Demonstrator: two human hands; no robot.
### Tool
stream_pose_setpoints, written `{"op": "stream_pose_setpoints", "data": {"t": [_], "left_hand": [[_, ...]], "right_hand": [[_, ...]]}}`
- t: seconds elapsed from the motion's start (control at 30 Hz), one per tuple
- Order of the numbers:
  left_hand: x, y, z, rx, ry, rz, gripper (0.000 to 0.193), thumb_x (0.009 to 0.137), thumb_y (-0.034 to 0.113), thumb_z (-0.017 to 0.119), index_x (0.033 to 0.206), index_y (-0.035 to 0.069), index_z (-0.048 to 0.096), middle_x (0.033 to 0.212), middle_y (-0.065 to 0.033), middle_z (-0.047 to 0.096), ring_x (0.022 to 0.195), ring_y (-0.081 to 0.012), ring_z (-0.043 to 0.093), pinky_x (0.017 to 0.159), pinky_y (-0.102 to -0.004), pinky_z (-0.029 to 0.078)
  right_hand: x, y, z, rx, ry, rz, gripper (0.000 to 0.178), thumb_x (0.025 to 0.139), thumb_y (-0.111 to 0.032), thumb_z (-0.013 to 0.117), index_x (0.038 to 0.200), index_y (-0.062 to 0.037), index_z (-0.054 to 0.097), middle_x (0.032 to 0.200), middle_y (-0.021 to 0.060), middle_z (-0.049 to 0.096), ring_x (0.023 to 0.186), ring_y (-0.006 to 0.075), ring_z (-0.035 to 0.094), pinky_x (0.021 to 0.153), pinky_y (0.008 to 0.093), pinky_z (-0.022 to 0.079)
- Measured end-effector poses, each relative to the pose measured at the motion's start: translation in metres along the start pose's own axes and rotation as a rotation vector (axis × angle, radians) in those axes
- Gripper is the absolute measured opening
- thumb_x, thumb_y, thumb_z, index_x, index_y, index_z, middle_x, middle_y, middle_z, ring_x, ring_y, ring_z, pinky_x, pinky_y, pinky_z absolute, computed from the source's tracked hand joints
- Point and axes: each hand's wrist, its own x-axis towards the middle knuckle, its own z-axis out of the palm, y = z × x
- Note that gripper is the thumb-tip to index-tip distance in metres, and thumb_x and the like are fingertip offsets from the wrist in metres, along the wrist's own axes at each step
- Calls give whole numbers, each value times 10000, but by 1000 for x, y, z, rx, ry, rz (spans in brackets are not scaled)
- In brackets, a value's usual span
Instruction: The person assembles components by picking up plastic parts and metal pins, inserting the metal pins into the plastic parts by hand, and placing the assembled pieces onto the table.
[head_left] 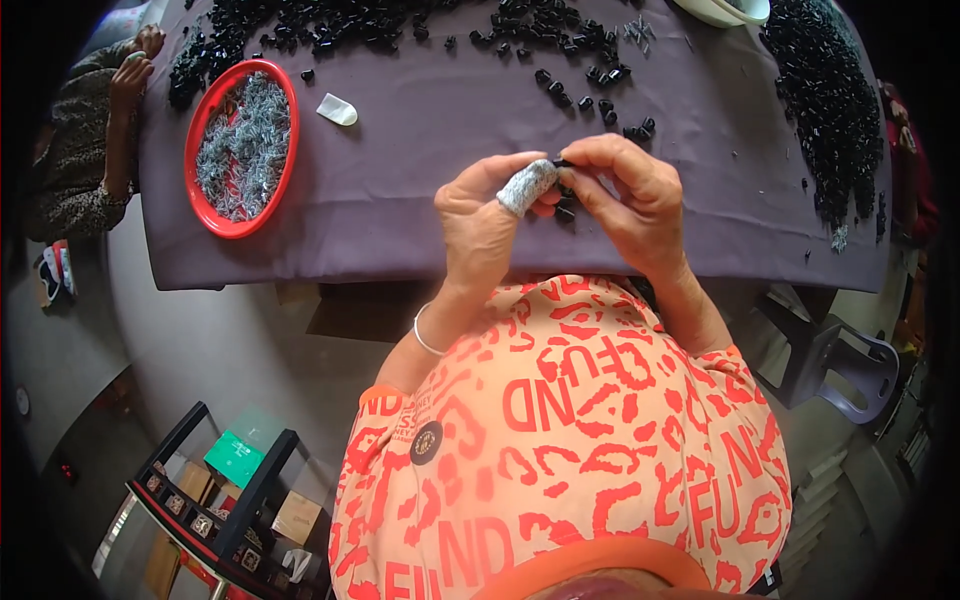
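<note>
We pinch a small black piece (562,163) in our right grip (632,200), thumb and finger closed on it above the table (390,190), near its front edge. Our left grip (478,210) meets it from the other side, a grey sleeve (527,187) on one digit just beside the piece; we cannot tell how far this grip is closed or whether it holds anything. To our left, a red tray (236,229) carries thin grey pins (255,135), with a white tab (337,109) near its rim. Black heaps (825,100) lie along the far and right sides.
</note>
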Motion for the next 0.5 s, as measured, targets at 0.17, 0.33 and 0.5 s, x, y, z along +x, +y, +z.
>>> {"op": "stream_pose_setpoints", "data": {"t": [0.17, 0.33, 0.5], "left_hand": [[23, -7, -5, 53, -69, -15, 154, 844, 44, 651, 983, -22, 661, 868, -73, 677, 721, -99, 630, 634, -202, 510], [49, -22, -24, 1076, -77, 611, 158, 711, 50, 725, 865, 66, 696, 855, -15, 650, 819, -191, 572, 709, -285, 480], [52, -21, -24, 1244, -82, 621, 154, 703, 53, 710, 854, 81, 698, 834, -54, 633, 808, -251, 561, 724, -323, 475]], "right_hand": [[18, 15, -8, -165, -36, -51, 164, 776, 92, 634, 929, 38, 604, 850, 74, 622, 794, 123, 610, 692, 241, 496], [27, 45, 0, -500, -137, -238, 150, 768, 36, 620, 912, 1, 592, 853, 121, 602, 755, 256, 606, 672, 322, 498], [29, 55, 5, -747, -246, -267, 135, 763, -30, 599, 892, -10, 565, 816, 121, 567, 788, 299, 581, 706, 375, 495]]}}
